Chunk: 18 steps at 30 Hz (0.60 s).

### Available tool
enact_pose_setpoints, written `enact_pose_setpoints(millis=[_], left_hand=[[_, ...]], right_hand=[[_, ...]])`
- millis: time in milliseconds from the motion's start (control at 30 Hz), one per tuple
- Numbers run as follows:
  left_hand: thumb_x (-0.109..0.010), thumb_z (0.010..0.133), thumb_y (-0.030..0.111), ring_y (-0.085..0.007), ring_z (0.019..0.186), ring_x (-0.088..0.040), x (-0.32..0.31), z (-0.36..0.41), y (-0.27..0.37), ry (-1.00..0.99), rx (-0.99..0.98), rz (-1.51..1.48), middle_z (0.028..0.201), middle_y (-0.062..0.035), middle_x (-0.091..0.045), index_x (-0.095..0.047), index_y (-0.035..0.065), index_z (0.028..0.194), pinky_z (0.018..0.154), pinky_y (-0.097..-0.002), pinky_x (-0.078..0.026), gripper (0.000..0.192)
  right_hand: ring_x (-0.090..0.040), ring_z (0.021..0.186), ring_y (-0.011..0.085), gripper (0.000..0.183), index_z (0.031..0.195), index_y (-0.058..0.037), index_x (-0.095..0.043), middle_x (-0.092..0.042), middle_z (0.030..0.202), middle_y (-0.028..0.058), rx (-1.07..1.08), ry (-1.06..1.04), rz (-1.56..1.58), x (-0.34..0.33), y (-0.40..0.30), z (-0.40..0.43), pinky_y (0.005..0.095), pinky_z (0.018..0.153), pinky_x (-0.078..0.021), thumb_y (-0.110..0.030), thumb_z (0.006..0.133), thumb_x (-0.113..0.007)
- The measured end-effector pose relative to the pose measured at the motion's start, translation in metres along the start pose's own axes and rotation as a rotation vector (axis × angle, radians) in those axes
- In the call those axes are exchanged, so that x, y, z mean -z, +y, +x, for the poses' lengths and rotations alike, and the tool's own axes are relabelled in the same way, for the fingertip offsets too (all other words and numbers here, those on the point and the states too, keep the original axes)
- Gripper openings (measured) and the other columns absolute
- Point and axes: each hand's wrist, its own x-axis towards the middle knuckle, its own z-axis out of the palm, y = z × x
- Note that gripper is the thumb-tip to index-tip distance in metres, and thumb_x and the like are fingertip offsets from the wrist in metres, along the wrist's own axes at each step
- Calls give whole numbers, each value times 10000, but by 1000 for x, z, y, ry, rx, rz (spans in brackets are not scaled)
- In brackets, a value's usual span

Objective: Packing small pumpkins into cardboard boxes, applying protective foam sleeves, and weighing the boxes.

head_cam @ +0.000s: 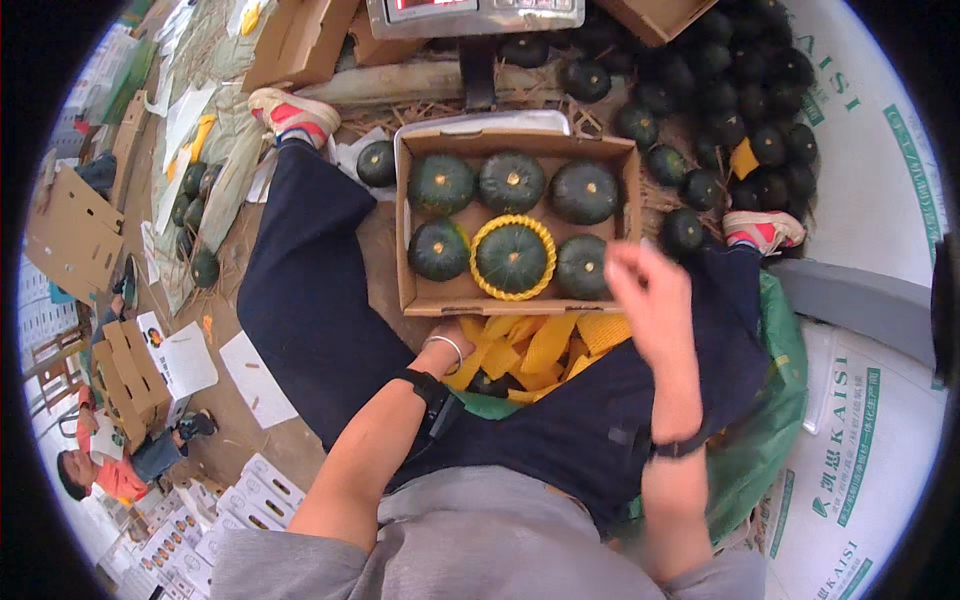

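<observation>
An open cardboard box holds dark green kabocha-type squashes in two rows of three. The middle squash of the near row has a yellow foam net around it. My right hand, blurred, is over the box's near right corner beside a squash. Its fingers are loosely bent, with a gap by the thumb and nothing seen in them. Below the near wall, my left hand reaches among yellow foam nets in a green bag. The left fingers are hidden.
The box rests on a scale platform whose display stands beyond. Many loose squashes are piled far right; one squash lies left of the box. White printed boards stand at right. Another person sits at left among cartons.
</observation>
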Motion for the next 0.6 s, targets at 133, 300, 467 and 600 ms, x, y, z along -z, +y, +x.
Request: enact_pose_setpoints(millis=[133,300,467,600], left_hand=[[-658,715,374,-331,896,-626,56,-60,46,-235,-233,41,934,-240,-637,-664,17,929,782,-404,-497,416],[-654,780,108,-256,930,-610,86,-148,49,180,-550,-654,942,-145,-603,-451,6,1168,807,-334,-482,449],[-582,881,110,-97,864,-585,89,-173,18,7,-434,-1521,940,-58,-607,-488,2,1139,744,-253,-482,295],[-601,863,155,-73,714,-532,102,-181,18,272,-360,-1039,770,-17,-595,-598,-13,936,655,-251,-462,183]], right_hand=[[-605,925,303,313,1092,-26,-580,-613,1018,157,17,-91,-220,-22,17,-80,361,812,-481,-145,805,-617],[-569,971,332,452,1246,-60,-499,-571,1070,160,225,-235,124,-83,2,-89,372,821,-465,-97,809,-612],[-553,891,299,250,995,-15,-610,-567,970,127,534,44,31,-94,-32,-70,356,779,-453,-67,756,-659],[-541,914,296,216,885,-12,-598,-543,982,131,646,149,4,-101,-34,-73,350,769,-466,-20,702,-711]])
